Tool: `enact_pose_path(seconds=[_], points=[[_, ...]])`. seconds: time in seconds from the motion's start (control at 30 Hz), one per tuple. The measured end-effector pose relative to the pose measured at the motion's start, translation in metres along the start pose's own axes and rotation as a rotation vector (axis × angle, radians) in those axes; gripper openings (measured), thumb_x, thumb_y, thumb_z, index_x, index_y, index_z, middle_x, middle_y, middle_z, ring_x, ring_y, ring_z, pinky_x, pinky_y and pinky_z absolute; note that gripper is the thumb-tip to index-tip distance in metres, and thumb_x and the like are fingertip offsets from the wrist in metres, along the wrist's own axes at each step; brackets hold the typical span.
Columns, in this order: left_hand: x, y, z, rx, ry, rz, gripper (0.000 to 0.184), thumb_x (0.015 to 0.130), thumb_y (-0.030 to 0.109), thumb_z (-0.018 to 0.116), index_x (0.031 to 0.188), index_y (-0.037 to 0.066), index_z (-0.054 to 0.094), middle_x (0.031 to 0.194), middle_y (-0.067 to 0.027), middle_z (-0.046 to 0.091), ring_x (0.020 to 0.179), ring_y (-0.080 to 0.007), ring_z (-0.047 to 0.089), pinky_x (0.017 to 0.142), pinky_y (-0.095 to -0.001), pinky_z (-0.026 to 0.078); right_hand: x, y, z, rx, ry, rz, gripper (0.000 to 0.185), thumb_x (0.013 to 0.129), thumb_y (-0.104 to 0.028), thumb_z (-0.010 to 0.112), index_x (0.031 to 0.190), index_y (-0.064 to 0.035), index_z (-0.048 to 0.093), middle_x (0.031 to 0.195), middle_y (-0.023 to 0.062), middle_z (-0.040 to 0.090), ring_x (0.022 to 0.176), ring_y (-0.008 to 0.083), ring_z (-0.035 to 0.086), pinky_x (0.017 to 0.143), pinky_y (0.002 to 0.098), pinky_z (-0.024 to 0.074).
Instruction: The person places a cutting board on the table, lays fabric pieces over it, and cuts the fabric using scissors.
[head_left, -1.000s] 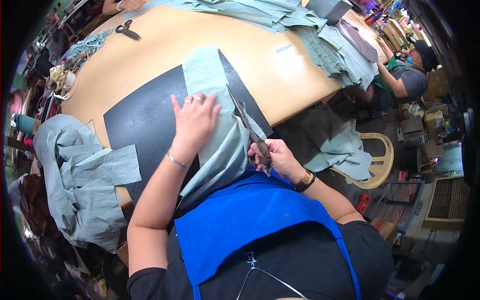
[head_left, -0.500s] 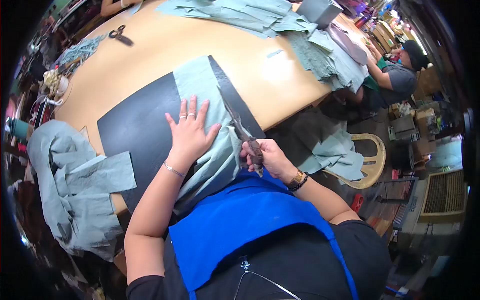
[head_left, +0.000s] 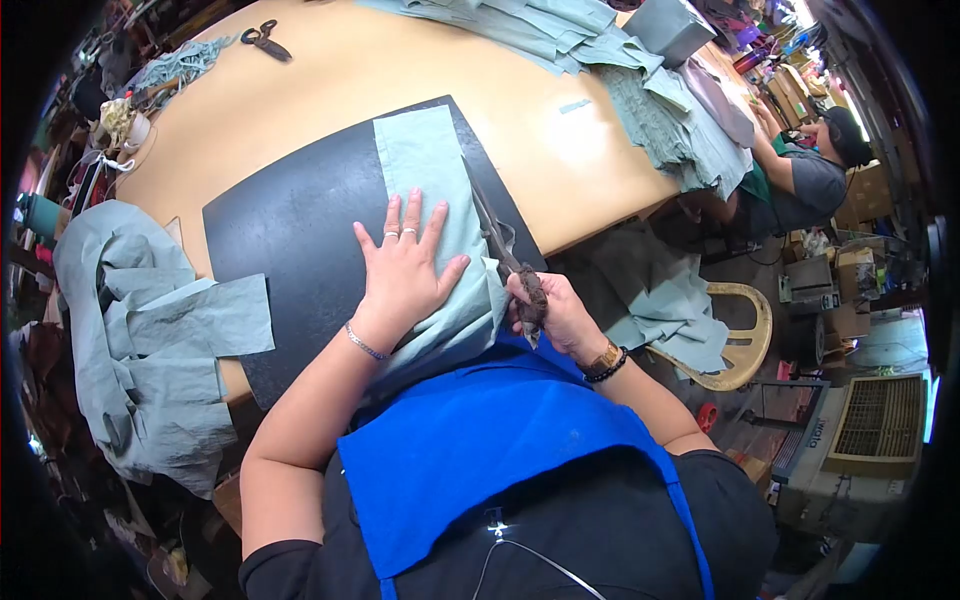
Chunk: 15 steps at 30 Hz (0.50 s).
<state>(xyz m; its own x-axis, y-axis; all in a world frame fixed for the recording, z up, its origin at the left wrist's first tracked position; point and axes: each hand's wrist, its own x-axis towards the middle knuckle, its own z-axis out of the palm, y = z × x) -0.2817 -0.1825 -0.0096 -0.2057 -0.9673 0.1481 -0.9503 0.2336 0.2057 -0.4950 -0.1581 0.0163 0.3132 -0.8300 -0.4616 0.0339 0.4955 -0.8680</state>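
My left hand (head_left: 405, 265) lies flat with fingers spread on a pale grey-green cloth (head_left: 420, 145), pressing it against a black mat (head_left: 290, 215). In my right hand (head_left: 560, 310) is a pair of dark scissors (head_left: 505, 248) with wrapped handles. Their blades point away from me along the cloth's right edge, close to my left thumb. A small flap of cloth stands up beside the blades. The near part of the cloth is creased and runs down toward my blue apron (head_left: 500, 420). Whether the blades are parted is hard to make out.
Another pair of scissors (head_left: 265, 42) rests at the table's (head_left: 330, 90) far left. Folded cloth (head_left: 150, 340) hangs over the left edge; stacked cloth (head_left: 650, 110) lies at the back right. A yellow chair (head_left: 750, 330) holding cloth stands right. A co-worker (head_left: 810, 175) sits beyond.
The whole view has shifted slightly, moving table things rightward and up. A small cloth flap now shows more clearly beside the blades. My left hand still presses the cloth; my right still grips the scissors.
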Motion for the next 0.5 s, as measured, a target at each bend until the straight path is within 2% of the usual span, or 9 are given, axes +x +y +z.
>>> enact_pose_path(seconds=[0.4,0.5], points=[[-0.004,0.002,-0.003,-0.007,-0.006,-0.008,0.068,0.088,0.055,0.047,0.144,0.018,0.035,0.151,-0.0178,0.023,0.14,-0.0381,0.019,0.098,-0.0747,0.015,-0.003,0.0,-0.001,-0.087,-0.021,0.011,0.031,0.09,-0.036,0.063,0.08,-0.0073,0.064,0.066,-0.0022,0.057,0.055,0.005,0.054,0.052,0.0203,0.0463],[-0.011,0.007,-0.005,-0.011,-0.026,0.005,0.069,0.087,0.055,0.048,0.144,0.018,0.035,0.152,-0.0173,0.023,0.141,-0.0377,0.018,0.097,-0.0749,0.015,0.003,-0.001,-0.002,0.057,-0.049,-0.023,0.032,0.09,-0.036,0.062,0.081,-0.0052,0.065,0.067,-0.0003,0.058,0.058,0.0071,0.056,0.054,0.0229,0.0479]])
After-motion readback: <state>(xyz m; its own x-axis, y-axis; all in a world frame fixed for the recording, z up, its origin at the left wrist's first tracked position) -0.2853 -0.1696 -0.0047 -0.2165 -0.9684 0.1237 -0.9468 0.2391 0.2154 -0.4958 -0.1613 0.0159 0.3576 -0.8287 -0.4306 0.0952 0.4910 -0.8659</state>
